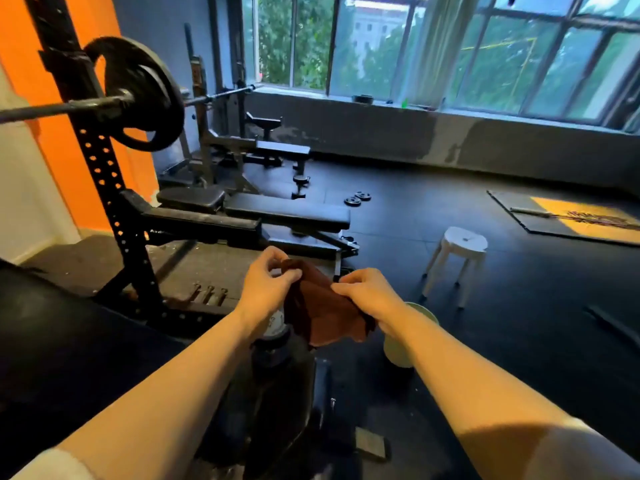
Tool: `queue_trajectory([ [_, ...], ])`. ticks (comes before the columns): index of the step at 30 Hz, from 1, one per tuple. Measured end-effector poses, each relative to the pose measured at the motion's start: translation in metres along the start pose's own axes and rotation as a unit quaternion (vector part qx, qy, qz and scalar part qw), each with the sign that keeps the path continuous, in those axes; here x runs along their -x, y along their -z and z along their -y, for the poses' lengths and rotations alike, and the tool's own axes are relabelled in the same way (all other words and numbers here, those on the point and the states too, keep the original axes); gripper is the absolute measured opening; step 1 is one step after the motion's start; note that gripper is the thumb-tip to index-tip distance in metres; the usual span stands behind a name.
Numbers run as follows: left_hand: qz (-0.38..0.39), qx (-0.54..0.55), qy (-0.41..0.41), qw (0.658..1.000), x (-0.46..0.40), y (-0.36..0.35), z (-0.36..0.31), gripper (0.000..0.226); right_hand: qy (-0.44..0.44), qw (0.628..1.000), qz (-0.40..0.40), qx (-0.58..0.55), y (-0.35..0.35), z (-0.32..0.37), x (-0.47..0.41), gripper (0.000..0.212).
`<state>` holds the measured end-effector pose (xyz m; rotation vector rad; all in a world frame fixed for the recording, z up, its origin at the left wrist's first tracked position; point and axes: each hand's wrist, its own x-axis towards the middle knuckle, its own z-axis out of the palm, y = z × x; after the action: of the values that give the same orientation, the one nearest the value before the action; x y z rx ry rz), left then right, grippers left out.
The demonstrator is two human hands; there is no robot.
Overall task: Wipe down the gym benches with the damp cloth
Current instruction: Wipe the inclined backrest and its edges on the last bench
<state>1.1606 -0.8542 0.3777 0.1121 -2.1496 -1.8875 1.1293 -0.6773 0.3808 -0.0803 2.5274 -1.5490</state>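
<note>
Both my forearms reach out from the six o'clock edge toward the middle of the view, bare up to pale sleeves. My left hand (pixel 266 282) pinches the top edge of the brown cloth (pixel 323 311) between thumb and curled fingers, and my right hand (pixel 367 294) grips the same edge just at three o'clock of it, so the cloth hangs between them in a loose fold. Under the cloth, toward six o'clock, sits a dark piece of equipment I cannot make out clearly, and a pale green bucket (pixel 401 348) shows just beyond my right wrist. At twelve o'clock from my hands lies a black padded bench (pixel 287 214) under a rack (pixel 104 174) carrying a loaded barbell (pixel 138 98). A second bench (pixel 282 148) stands farther off at twelve o'clock. A white stool (pixel 457 252) stands at two o'clock.
</note>
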Motion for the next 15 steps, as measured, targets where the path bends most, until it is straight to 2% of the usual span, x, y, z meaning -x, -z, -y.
queue_trajectory([
  [2,0.054,-0.004,-0.018,0.998,0.009,-0.034,-0.019,0.025,0.005,0.999,-0.037,0.011,0.042,-0.001,0.017,0.014],
  [5,0.122,0.004,-0.027,0.992,0.018,-0.087,-0.038,0.034,0.066,0.993,-0.098,-0.008,0.1,-0.001,0.04,0.028],
  [8,0.205,-0.01,-0.065,0.977,0.021,-0.152,-0.059,0.048,0.12,0.987,-0.098,0.043,0.158,-0.012,0.056,0.031],
  [10,0.284,-0.019,-0.09,0.954,0.023,-0.202,-0.073,0.047,0.144,0.979,-0.089,0.115,0.2,-0.025,0.064,0.029],
  [12,0.342,-0.017,-0.081,0.936,0.023,-0.254,-0.081,0.037,0.154,0.971,-0.085,0.164,0.245,-0.043,0.069,0.027],
  [15,0.389,0.003,-0.059,0.919,0.028,-0.327,-0.091,0.019,0.132,0.975,-0.075,0.165,0.315,-0.072,0.078,0.029],
])
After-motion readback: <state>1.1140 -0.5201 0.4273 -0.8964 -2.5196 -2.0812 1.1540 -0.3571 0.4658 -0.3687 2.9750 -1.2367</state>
